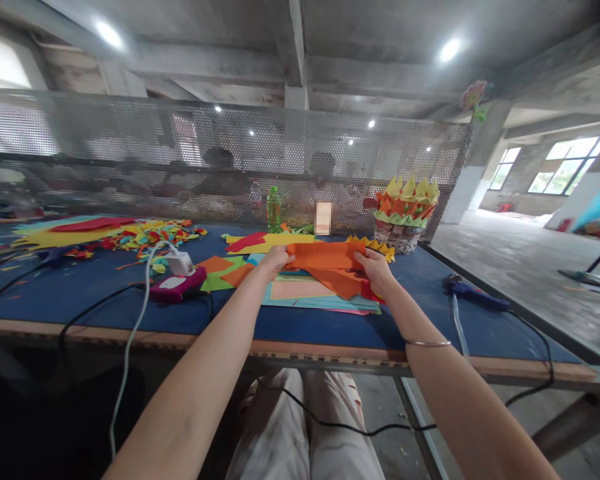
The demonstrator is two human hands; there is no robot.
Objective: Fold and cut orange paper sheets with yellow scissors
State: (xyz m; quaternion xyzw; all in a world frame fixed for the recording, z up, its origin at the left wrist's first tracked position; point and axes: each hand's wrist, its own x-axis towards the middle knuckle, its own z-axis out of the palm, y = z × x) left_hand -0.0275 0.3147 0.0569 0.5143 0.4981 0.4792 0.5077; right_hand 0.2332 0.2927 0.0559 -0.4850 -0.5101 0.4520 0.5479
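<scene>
An orange strip [326, 256] is stretched level between my two hands above the blue table. My left hand [276, 261] pinches its left end, and my right hand [377, 268] grips the right end. Below the strip, an orange piece [337, 283] slants over a stack of pale coloured sheets [300, 291]. Something red shows just under my right hand. Green and orange pieces [227, 272] lie left of the stack, and yellow and red sheets [250, 243] lie behind it. Yellow pointed folds [380, 249] show beyond my right hand.
A purple power socket [177, 285] with a white plug and cables sits on the table [105, 310]. Colourful scraps [153, 239] are heaped at left. Behind stand a green bottle [274, 211] and a folded-paper basket [405, 217]. A blue glue gun [477, 293] lies right, before a mesh partition [260, 147].
</scene>
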